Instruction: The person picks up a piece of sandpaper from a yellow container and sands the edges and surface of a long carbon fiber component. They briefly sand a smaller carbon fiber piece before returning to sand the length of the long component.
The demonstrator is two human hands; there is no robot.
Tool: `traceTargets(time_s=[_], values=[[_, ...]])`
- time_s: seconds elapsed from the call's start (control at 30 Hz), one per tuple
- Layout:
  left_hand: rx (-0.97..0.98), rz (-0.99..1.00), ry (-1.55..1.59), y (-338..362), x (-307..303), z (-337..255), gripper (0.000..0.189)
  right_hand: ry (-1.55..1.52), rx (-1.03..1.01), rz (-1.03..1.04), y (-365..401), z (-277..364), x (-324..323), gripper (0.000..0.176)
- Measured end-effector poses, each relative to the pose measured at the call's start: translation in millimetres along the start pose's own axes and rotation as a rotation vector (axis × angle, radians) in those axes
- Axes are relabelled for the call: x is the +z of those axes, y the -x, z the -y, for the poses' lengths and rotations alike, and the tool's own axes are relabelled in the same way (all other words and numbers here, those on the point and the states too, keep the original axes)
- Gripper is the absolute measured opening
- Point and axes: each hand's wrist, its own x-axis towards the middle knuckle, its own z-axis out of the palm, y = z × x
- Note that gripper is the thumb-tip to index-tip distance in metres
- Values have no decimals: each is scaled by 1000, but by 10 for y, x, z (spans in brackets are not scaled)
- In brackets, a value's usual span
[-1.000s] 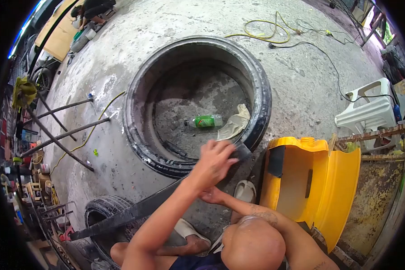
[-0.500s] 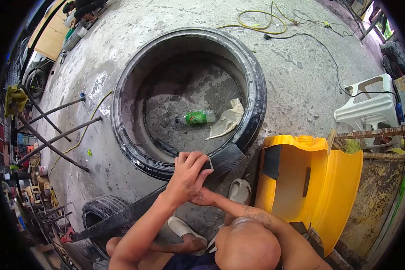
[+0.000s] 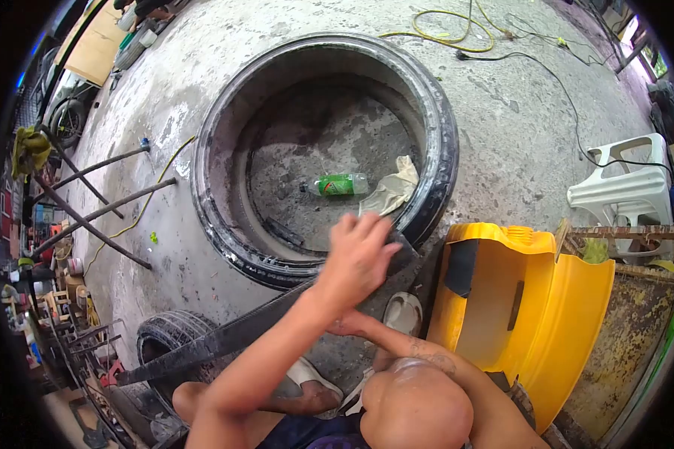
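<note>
"How does the long, flat black strip look?"
"Dull and narrow, slanting in front of the wide black rubber ring"
"And the grip?"
"The left hand bends its fingers over the strip's end beside the ring; what they hold, I cannot tell. The right hand, mostly hidden below the left forearm: cannot tell either"
"Inside the ring?"
"A green-labelled clear plastic bottle and crumpled off-white cloth on gritty concrete"

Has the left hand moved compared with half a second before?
Yes: judged against the large tire, the left hand has moved rightward in the view and away from the body, closer to the cloth.
</note>
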Motion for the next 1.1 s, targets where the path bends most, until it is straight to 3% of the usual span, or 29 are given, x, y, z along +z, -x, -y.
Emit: traceTargets(time_s=[0.07, 0.1, 0.2, 0.3, 0.33, 0.4, 0.53, 0.6, 0.67, 0.73, 0.87, 0.97, 1.1], values=[[8, -24, 14, -161, 118, -86, 32, 217, -237, -157, -114, -303, 138, 55], [1, -22, 16, -77, 89, -62, 32, 213, -231, -155, -38, -227, 120, 55], [17, -19, -15, 406, -172, 178, 33, -52, 75, -3, 73, 480, -77, 53], [-16, 13, -22, 411, -199, 184, 33, 16, 151, 85, 45, 605, -156, 51], [-21, 8, -23, 223, -92, 120, 33, 18, 152, 92, 31, 562, -138, 51], [-6, -17, 86, -196, 157, -25, 32, 160, -104, 5, -7, 361, -85, 46], [1, -21, 68, 73, -35, 47, 32, -79, -104, -110, 45, 213, -25, 44], [-16, 9, -7, 433, -239, 192, 33, 170, 255, 156, -25, 336, -87, 52], [-33, 38, -20, 499, -205, 225, 33, 170, 227, 143, 1, 356, -132, 57], [15, 25, -59, 141, -84, 0, 33, 177, 199, 158, 6, 362, -84, 62], [0, 41, -9, 66, 25, -93, 34, -177, 36, 16, 18, 350, -38, 68], [71, 13, -95, 502, -129, 48, 34, -89, 64, 4, -10, 356, -37, 66], [41, 95, -148, 254, 2, -149, 34, -46, 45, -28, -9, 303, -14, 64]])
